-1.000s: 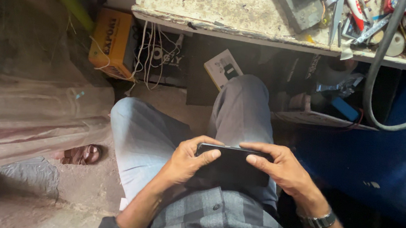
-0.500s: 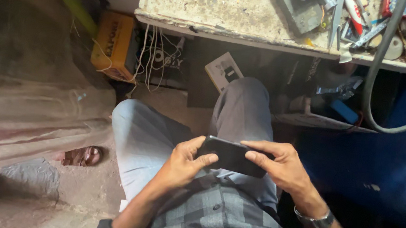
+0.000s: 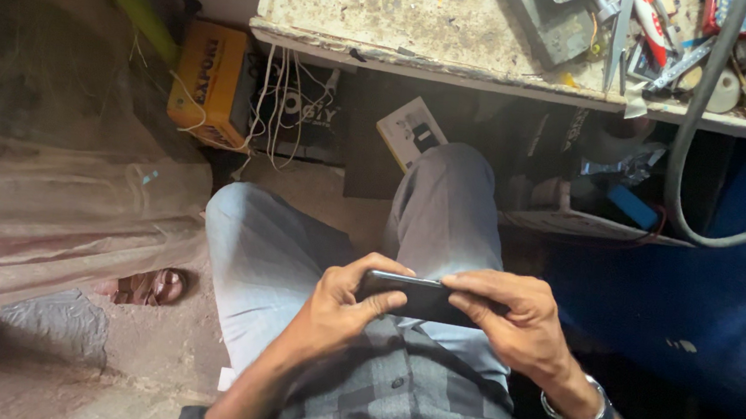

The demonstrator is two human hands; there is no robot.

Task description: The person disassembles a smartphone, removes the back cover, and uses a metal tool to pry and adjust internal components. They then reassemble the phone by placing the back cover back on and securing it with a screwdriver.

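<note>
Phone point(image 3: 415, 297), dark, flat and stiff, sits over your lap, gripped at its ends by your left hand point(image 3: 345, 304) and right hand point(image 3: 518, 322); it looks smooth, slippery and breakable, so hold its edges.

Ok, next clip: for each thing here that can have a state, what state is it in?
Left hand: gripping the left end of the phone, thumb on its top edge.
Right hand: gripping the right end, fingers over the top.
Phone: held level over the lap, dark; screen not readable.
Wristwatch: worn on the right wrist.
Grey hose: hanging off the workbench, curving right.
Workbench: dirty, cluttered at the right.
Yellow box: standing under the bench.
</note>
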